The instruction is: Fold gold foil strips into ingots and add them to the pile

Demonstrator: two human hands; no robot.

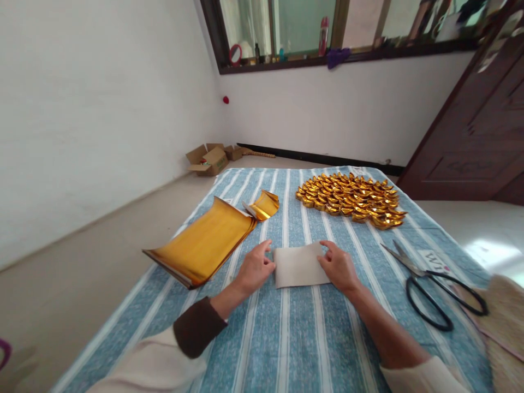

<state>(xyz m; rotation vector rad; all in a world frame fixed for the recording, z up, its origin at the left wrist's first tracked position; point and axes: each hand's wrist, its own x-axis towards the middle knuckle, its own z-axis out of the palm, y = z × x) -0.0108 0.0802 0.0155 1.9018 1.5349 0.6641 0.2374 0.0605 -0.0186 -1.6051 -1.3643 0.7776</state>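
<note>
A pale, off-white rectangular sheet of paper (301, 266) lies on the striped tablecloth in front of me, slightly curled along its far edge. At its left edge is my left hand (254, 268), thumb and forefinger apart, fingertips close to or touching the paper. My right hand (340, 267) has thumb and fingers closed on the paper's right edge. Beyond my left hand rests a stack of gold foil sheets (204, 237), curling at the edges. A smaller curled gold foil piece (264, 206) sits against the stack's far corner.
Many folded gold foil ingots (350, 199) are grouped at the far right of the blue-and-white tablecloth (262, 338). Black-handled scissors (426, 275) lie open on the right, near a tan furry item (505, 327). An open cardboard box (208, 161) stands on the floor beyond.
</note>
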